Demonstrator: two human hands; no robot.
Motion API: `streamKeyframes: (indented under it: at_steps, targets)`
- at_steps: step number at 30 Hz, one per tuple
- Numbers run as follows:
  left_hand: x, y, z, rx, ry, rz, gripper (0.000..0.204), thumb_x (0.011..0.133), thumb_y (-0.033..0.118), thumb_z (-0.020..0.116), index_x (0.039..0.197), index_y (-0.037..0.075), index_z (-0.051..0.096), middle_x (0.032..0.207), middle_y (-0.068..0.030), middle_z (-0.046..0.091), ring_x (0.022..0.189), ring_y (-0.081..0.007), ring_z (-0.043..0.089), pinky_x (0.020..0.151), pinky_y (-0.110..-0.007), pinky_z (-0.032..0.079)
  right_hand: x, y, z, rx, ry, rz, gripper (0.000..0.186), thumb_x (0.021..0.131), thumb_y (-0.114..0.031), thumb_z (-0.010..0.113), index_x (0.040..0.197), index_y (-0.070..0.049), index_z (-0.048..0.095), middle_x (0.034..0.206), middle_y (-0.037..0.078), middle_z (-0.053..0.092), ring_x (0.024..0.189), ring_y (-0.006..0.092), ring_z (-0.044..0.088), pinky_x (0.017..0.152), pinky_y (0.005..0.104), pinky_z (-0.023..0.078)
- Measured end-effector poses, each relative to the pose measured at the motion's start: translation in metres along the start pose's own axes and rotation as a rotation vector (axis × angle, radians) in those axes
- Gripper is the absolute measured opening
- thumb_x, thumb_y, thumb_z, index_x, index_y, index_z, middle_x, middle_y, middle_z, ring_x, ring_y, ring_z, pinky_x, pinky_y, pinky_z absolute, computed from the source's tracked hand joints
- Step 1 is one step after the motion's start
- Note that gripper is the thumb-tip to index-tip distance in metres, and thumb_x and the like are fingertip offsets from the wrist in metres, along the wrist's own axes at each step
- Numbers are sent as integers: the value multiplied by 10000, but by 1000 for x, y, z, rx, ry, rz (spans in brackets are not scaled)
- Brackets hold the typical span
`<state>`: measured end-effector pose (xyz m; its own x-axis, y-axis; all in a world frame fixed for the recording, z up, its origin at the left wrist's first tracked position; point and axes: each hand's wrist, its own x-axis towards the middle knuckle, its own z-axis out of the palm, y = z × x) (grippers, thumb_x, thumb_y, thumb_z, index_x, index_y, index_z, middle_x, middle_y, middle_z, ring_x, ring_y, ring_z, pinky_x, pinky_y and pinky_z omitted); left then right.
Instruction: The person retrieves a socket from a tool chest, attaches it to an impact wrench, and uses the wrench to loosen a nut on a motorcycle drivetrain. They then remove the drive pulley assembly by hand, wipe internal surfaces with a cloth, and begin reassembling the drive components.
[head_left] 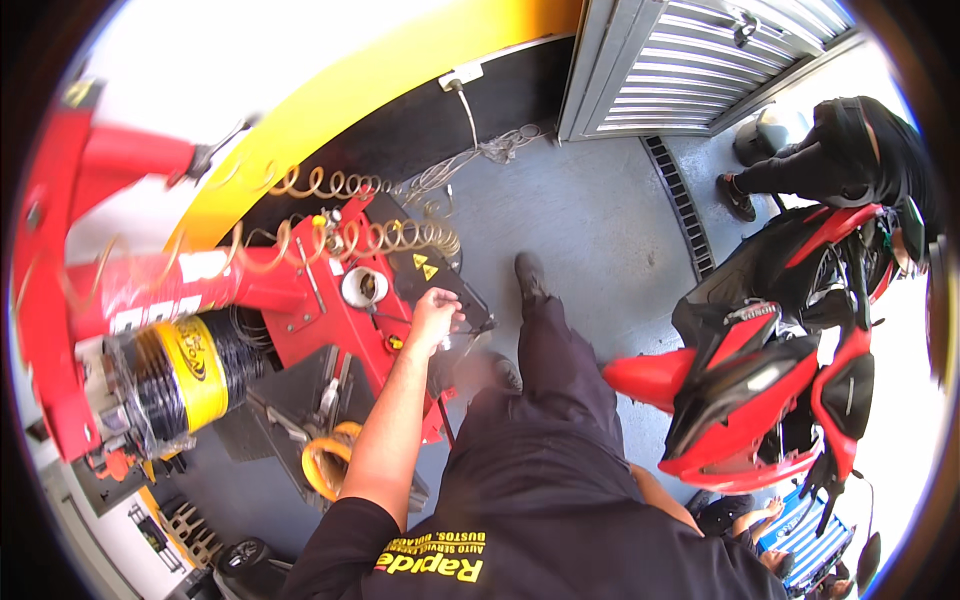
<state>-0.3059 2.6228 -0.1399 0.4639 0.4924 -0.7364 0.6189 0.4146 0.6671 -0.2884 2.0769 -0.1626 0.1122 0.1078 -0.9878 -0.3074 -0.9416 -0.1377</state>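
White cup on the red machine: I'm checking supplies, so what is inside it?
Inside the white cup, something brownish and dark shows, too small to identify. Whatever lies beneath it is covered and cannot be seen.

1. The left hand (pixel 436 315), fingers curled, is near the red machine's (pixel 340 328) black panel (pixel 408 250) with yellow triangles.
2. A white cup (pixel 363 289) sits on the machine.
3. A coiled air hose (pixel 420 237) stretches across it.
4. A red-and-black motorcycle (pixel 745 385) stands rightward, beside a dark-clothed person (pixel 850 155).
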Motion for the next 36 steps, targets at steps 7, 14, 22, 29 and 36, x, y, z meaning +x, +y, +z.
streamKeyframes:
  at_steps: [7, 14, 22, 29, 36]
  targets:
    - [274, 20, 31, 267, 221, -62, 121, 869, 139, 678, 912, 29, 652, 793, -100, 698, 676, -191, 679, 581, -316, 534, 58, -145, -69, 107, 42, 103, 432, 822, -236, 614, 1147, 46, 656, 1134, 200, 681, 965, 287, 668, 818, 421, 520]
    - [560, -53, 38, 825, 412, 19, 259, 846, 206, 673, 1044, 43, 632, 946, -193, 705, 931, -362, 675, 843, -431, 526, 166, -248, -111, 159, 69, 192, 400, 823, -195, 609, 1148, 35, 648, 1124, 186, 682, 972, 276, 663, 825, 413, 518]
    - [754, -116, 7, 888, 482, -45, 483, 842, 200, 690, 1245, 19, 495, 1243, -265, 600, 1109, -388, 616, 926, -432, 507, 268, -297, -132, 179, 63, 219, 368, 824, -147, 604, 1149, 23, 639, 1113, 169, 684, 980, 264, 657, 832, 404, 515]
    - [719, -145, 47, 905, 406, -19, 240, 857, 270, 694, 900, 34, 682, 914, -154, 728, 884, -336, 703, 814, -434, 542, 249, -298, -130, 232, 74, 171, 346, 826, -106, 599, 1149, 12, 631, 1103, 155, 685, 986, 252, 652, 839, 395, 512]
    - [456, -28, 155, 122, -209, 163, 338, 976, 99, 562, 1293, -1, 505, 948, -45, 587, 695, -110, 585, 664, -263, 511, 176, -272, -123, 359, 167, -157, 331, 827, -64, 594, 1150, 1, 623, 1094, 140, 686, 993, 241, 647, 845, 387, 509]
